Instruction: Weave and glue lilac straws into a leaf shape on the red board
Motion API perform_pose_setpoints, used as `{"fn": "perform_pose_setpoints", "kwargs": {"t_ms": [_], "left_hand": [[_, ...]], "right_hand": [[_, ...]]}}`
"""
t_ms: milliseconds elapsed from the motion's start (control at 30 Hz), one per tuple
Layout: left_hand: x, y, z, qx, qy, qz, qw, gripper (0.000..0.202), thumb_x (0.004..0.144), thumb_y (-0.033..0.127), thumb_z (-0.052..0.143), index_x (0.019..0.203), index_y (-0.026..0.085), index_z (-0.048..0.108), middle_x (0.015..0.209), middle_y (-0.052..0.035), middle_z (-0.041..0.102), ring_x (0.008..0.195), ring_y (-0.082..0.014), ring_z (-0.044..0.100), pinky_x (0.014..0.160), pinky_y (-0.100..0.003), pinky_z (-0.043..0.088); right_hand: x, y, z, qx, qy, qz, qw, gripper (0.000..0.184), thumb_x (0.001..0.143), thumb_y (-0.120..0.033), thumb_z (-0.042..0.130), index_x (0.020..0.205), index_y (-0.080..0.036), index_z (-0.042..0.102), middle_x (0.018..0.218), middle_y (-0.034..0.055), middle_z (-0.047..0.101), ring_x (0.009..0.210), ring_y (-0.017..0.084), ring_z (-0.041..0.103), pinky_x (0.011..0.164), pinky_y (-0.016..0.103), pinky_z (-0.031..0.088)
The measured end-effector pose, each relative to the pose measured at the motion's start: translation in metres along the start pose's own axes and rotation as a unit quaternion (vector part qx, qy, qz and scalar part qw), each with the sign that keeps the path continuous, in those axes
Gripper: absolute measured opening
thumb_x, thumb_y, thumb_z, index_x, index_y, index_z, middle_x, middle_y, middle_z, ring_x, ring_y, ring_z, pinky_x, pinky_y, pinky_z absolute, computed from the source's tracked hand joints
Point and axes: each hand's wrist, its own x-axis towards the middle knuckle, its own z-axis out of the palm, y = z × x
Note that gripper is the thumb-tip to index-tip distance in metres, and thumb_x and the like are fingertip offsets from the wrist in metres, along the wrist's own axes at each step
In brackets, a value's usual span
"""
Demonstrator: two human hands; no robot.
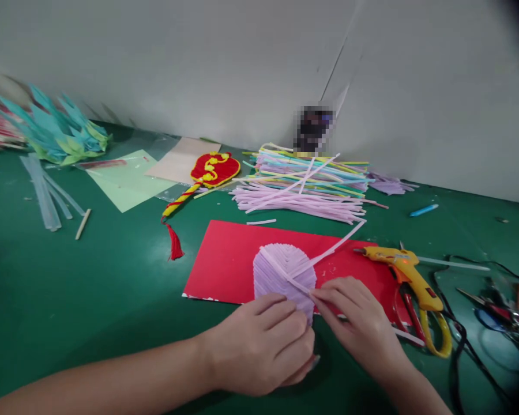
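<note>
A rounded lilac panel of pipe cleaners (272, 279) is held over the red card (225, 259). My left hand (272, 346) is closed around its lower edge, fingers curled over the front. My right hand (354, 317) pinches a pale lilac pipe cleaner (296, 282) at the panel's right edge. That strip slants down across the panel's face. A second pale strip (337, 246) reaches from the panel up to the right, over the card. The panel's bottom part is hidden behind my left fingers.
A yellow glue gun (402, 265) lies right, by scissors (441, 334) and a black cable (456, 340). Behind are pastel pipe cleaners (303, 178) and a blurred dark object (313, 128). Left of them lie a red-and-yellow fan (216, 169), green paper (125, 181) and glue sticks (45, 196).
</note>
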Motion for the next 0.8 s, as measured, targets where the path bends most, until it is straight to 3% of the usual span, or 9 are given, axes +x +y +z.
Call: {"fn": "perform_pose_setpoints", "kwargs": {"t_ms": [133,200,400,633,800], "left_hand": [[-0.018,0.000,0.002,0.025,-0.075,-0.119,0.990,0.046,0.091,0.035,0.046,0.130,0.009,0.049,0.130,-0.0146,0.057,0.123,-0.0263,0.050,0.104,-0.039,0.040],[-0.025,-0.001,0.008,0.042,-0.107,-0.167,0.979,0.057,0.092,0.045,0.042,0.137,0.010,0.042,0.140,-0.0151,0.047,0.132,-0.0281,0.041,0.107,-0.041,0.036],[-0.033,0.002,0.022,0.075,-0.131,-0.218,0.964,0.072,0.089,0.061,0.037,0.138,0.008,0.041,0.144,-0.0164,0.042,0.135,-0.0301,0.036,0.108,-0.042,0.033],[-0.035,-0.001,0.021,0.057,-0.132,-0.225,0.964,0.074,0.088,0.062,0.038,0.142,0.010,0.035,0.144,-0.0160,0.042,0.135,-0.0291,0.036,0.107,-0.041,0.033],[-0.035,-0.002,0.024,0.064,-0.135,-0.226,0.962,0.074,0.089,0.062,0.037,0.141,0.009,0.037,0.144,-0.0164,0.043,0.134,-0.0293,0.037,0.108,-0.041,0.031]], "right_hand": [[-0.006,-0.002,0.001,-0.004,-0.015,-0.017,1.000,0.010,0.088,-0.016,0.055,0.089,-0.020,0.064,0.076,0.0027,0.064,0.070,0.016,0.057,0.066,0.031,0.042],[-0.008,-0.002,0.003,-0.002,-0.021,-0.024,0.999,0.010,0.087,-0.013,0.056,0.090,-0.019,0.063,0.076,0.0032,0.063,0.070,0.016,0.056,0.066,0.032,0.041],[-0.012,-0.004,0.009,-0.003,-0.033,-0.024,0.999,0.009,0.086,-0.012,0.058,0.091,-0.018,0.061,0.078,0.0030,0.063,0.072,0.017,0.055,0.068,0.033,0.041],[-0.009,-0.002,0.009,0.030,0.016,-0.004,0.999,0.010,0.084,-0.011,0.060,0.089,-0.019,0.064,0.074,0.0016,0.064,0.069,0.014,0.057,0.066,0.028,0.045],[-0.007,0.002,0.008,0.051,0.010,0.001,0.999,0.010,0.084,-0.012,0.060,0.088,-0.019,0.064,0.073,0.0016,0.065,0.068,0.014,0.057,0.063,0.028,0.046]]}}
